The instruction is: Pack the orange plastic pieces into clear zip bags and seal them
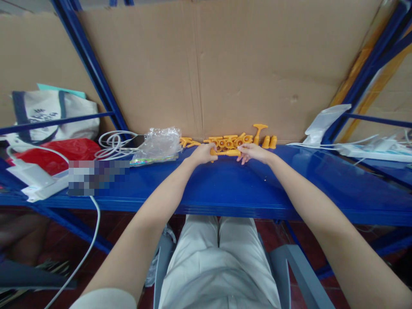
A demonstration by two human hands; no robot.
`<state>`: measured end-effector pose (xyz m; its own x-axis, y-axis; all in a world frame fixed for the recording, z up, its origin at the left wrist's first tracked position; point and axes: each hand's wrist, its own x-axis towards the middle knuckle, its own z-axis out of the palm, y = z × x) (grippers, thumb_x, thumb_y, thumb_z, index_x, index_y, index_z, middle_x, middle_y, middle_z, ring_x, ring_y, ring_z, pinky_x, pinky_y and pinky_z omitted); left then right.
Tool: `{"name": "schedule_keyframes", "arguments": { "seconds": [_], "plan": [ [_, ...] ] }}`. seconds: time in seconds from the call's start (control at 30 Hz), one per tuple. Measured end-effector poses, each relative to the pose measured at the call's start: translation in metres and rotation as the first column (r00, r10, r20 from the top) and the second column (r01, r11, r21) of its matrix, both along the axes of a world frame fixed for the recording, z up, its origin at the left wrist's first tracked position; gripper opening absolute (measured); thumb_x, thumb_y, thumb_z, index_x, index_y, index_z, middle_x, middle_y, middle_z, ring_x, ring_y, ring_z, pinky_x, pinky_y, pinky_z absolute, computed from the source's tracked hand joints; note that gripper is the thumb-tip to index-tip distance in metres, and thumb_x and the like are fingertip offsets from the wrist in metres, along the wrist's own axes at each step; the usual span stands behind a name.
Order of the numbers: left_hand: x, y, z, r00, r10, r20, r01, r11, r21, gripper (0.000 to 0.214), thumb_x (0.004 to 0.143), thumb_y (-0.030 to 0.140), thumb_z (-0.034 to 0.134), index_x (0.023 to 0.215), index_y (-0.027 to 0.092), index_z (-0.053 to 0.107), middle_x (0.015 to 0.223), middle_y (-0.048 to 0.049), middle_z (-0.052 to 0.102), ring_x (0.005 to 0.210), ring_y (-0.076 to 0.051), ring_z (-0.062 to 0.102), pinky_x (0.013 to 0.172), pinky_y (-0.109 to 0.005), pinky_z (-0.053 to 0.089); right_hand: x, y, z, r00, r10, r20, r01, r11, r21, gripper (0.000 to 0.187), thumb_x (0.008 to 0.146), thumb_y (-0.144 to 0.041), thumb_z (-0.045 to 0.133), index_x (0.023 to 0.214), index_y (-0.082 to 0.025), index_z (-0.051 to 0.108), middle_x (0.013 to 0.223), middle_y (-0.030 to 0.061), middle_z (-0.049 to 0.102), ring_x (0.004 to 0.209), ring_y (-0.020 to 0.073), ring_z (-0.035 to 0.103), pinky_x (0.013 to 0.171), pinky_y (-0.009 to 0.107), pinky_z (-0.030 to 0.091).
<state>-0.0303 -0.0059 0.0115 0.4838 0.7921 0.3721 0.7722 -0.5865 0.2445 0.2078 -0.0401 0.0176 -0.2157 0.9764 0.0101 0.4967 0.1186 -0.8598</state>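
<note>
My left hand (202, 155) and my right hand (254, 153) are close together at the back of the blue shelf. Between them, lying level, is a yellow plastic piece with a ribbed shaft (226, 152). My left fingers are closed around its left end, and my right thumb and fingers pinch its right end. Just behind it lies a row of yellow hollow plastic parts (229, 143), their round openings facing me. A yellow T-shaped piece (258, 134) stands upright to the right, beside two small yellow caps (269, 142). More thin yellow pieces (187, 142) lie left of my left hand.
A clear plastic bag (159, 145) and coiled white cable (114, 143) lie to the left, near a power strip (48, 187), red bag (61, 153) and canvas bag (77, 116). Cardboard (241, 64) walls the back. Blue posts (93, 64) flank the shelf (225, 184).
</note>
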Motion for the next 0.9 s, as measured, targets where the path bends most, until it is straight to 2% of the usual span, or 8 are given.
{"name": "schedule_keyframes", "arguments": {
  "seconds": [0.07,0.17,0.3,0.43,0.57,0.67,0.8,0.9],
  "plan": [
    [0.0,0.0,0.0,1.0,-0.006,0.005,0.006,1.0,-0.004,0.03,0.072,0.021,0.067,0.102,0.014,0.066,0.07,0.0002,0.063,0.067,-0.017,0.059,0.064,-0.025,0.04,0.003,0.0,0.001,1.0,0.018,-0.007,-0.018,1.0,-0.005,0.022,0.103,-0.036,0.046,0.092,-0.018,0.052,0.076,0.0065,0.075,0.053,0.0104,0.065,0.056,0.02,0.05],
    [0.0,0.001,0.0,1.0,-0.014,0.02,0.014,1.0,-0.003,0.029,0.071,0.022,0.066,0.1,0.015,0.066,0.069,0.0009,0.063,0.067,-0.016,0.059,0.064,-0.025,0.04,0.008,-0.001,0.003,0.997,0.068,-0.024,-0.068,0.998,-0.007,0.02,0.096,-0.036,0.06,0.103,-0.019,0.054,0.082,0.0053,0.075,0.059,0.0113,0.068,0.057,0.02,0.051],
    [0.0,0.002,-0.001,0.999,-0.008,0.048,0.008,1.0,0.004,0.029,0.071,0.023,0.067,0.099,0.016,0.066,0.067,0.0015,0.062,0.065,-0.016,0.058,0.063,-0.025,0.04,0.014,-0.001,0.004,0.996,0.086,-0.023,-0.086,0.996,0.017,0.034,0.087,-0.026,0.073,0.112,-0.019,0.052,0.086,0.0041,0.076,0.061,0.0109,0.068,0.059,0.021,0.052],
    [-0.001,0.001,0.001,0.996,-0.027,0.081,0.027,1.0,-0.002,0.027,0.07,0.022,0.067,0.097,0.017,0.066,0.067,0.0025,0.062,0.066,-0.015,0.059,0.064,-0.024,0.041,0.013,0.001,0.002,0.993,0.118,-0.005,-0.118,0.993,0.02,0.025,0.092,-0.039,0.067,0.098,-0.017,0.056,0.082,0.0074,0.076,0.059,0.011,0.068,0.058,0.021,0.052],
    [-0.001,0.0,0.002,0.994,-0.034,0.099,0.034,0.999,0.009,0.026,0.069,0.02,0.068,0.095,0.016,0.066,0.069,0.0023,0.062,0.068,-0.015,0.059,0.066,-0.024,0.04,0.009,0.003,0.0,0.995,0.093,-0.033,-0.094,0.994,-0.048,0.041,0.096,-0.055,0.053,0.082,-0.016,0.056,0.073,0.0099,0.074,0.056,0.0118,0.066,0.054,0.02,0.051],
    [0.0,0.0,0.001,0.995,-0.035,0.099,0.033,0.999,0.013,0.026,0.069,0.019,0.068,0.096,0.015,0.066,0.07,0.0024,0.061,0.068,-0.015,0.058,0.065,-0.024,0.039,0.007,0.002,-0.001,0.999,0.039,-0.028,-0.041,0.996,-0.082,0.048,0.098,-0.058,0.043,0.081,-0.016,0.058,0.07,0.0109,0.072,0.053,0.012,0.065,0.049,0.019,0.048],
    [0.0,0.003,0.001,0.994,-0.032,0.102,0.03,0.999,0.02,0.026,0.07,0.02,0.067,0.096,0.016,0.067,0.069,0.0028,0.062,0.068,-0.015,0.058,0.064,-0.023,0.039,0.012,0.001,0.001,0.999,0.028,-0.032,-0.028,1.0,-0.004,0.03,0.094,-0.045,0.061,0.104,-0.016,0.06,0.095,0.011,0.076,0.06,0.0109,0.068,0.052,0.018,0.05],
    [-0.001,0.003,0.001,0.993,-0.041,0.11,0.039,0.999,0.022,0.027,0.069,0.02,0.068,0.095,0.017,0.067,0.07,0.0025,0.062,0.069,-0.015,0.058,0.065,-0.023,0.039,0.016,0.003,0.001,0.998,0.058,-0.026,-0.057,0.998,0.037,0.038,0.085,-0.028,0.074,0.118,-0.019,0.057,0.108,0.0089,0.074,0.065,0.0098,0.069,0.057,0.019,0.053]
  ]
}}
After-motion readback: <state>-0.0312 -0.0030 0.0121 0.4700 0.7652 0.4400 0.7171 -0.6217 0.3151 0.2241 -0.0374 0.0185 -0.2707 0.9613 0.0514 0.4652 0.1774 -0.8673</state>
